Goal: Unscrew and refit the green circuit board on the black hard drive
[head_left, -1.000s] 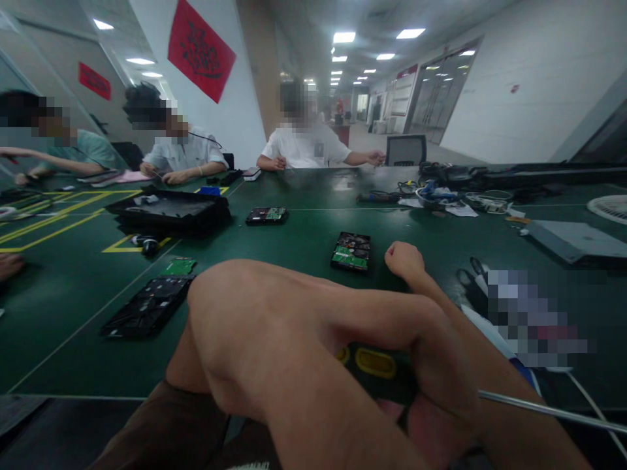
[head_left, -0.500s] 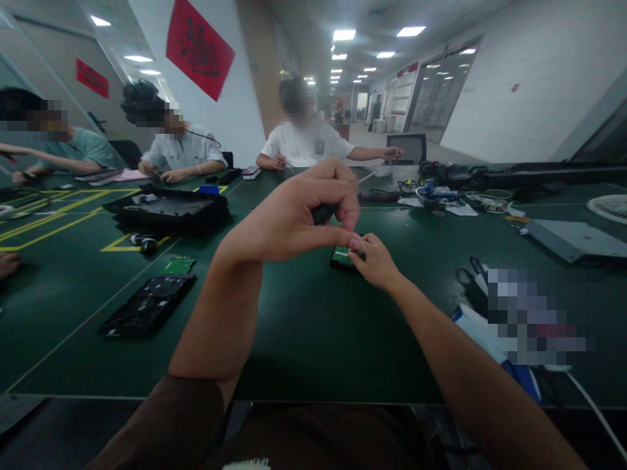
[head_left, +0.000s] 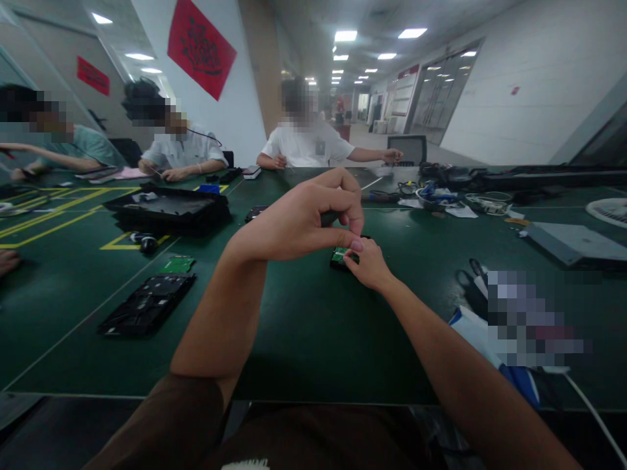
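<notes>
Over the middle of the table, my left hand (head_left: 304, 222) is raised with its wrist bent and its fingers curled round a dark handle, seemingly a screwdriver (head_left: 329, 219). The rest of that tool is hidden by the fingers. My right hand (head_left: 373, 264) is closed at the right side of a small black-cased device with a green circuit board (head_left: 337, 256), which lies flat on the table. Thumb and fingers grip there, beside my left fingertips. Both hands partly cover the device.
On the left lie a black plastic housing (head_left: 147, 303), a loose green circuit board (head_left: 178, 264) and stacked black trays (head_left: 169, 209). Cables (head_left: 434, 196), a grey metal box (head_left: 578, 240) and a blue-white packet (head_left: 484, 333) are on the right. Several people sit across the table.
My left hand has shifted slightly to the right and down, and its fingers cover more of the dark handle. My right hand has moved slightly left on the device.
</notes>
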The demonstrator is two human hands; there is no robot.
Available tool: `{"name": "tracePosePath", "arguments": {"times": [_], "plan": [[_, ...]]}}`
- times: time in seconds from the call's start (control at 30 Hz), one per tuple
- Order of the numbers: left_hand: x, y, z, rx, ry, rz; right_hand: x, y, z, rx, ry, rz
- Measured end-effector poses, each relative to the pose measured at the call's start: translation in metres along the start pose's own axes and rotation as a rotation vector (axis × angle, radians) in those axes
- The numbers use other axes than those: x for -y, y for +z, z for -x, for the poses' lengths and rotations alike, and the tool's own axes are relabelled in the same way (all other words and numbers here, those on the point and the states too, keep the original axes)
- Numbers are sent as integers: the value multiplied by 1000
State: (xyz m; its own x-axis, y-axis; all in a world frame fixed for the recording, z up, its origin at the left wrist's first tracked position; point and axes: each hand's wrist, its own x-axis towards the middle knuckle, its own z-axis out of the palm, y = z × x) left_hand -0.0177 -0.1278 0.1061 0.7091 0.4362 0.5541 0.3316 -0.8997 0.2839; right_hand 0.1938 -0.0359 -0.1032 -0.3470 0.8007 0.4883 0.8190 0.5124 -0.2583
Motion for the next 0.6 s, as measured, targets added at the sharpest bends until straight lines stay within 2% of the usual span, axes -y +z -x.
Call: {"name": "tracePosePath", "arguments": {"times": [0.17,0.33,0.47,0.6], "plan": [[1,-1,-1,28,-3,-15,-1,-1,1,0,-7,-46],[7,3,-2,66,-14,-51,-8,-6,0,-82,43,-103],[26,15,-5,98,-28,-100,-9,-16,0,-216,85,-138],[53,34,-9,100,-105,-187,1,-27,1,-334,131,-203]]}}
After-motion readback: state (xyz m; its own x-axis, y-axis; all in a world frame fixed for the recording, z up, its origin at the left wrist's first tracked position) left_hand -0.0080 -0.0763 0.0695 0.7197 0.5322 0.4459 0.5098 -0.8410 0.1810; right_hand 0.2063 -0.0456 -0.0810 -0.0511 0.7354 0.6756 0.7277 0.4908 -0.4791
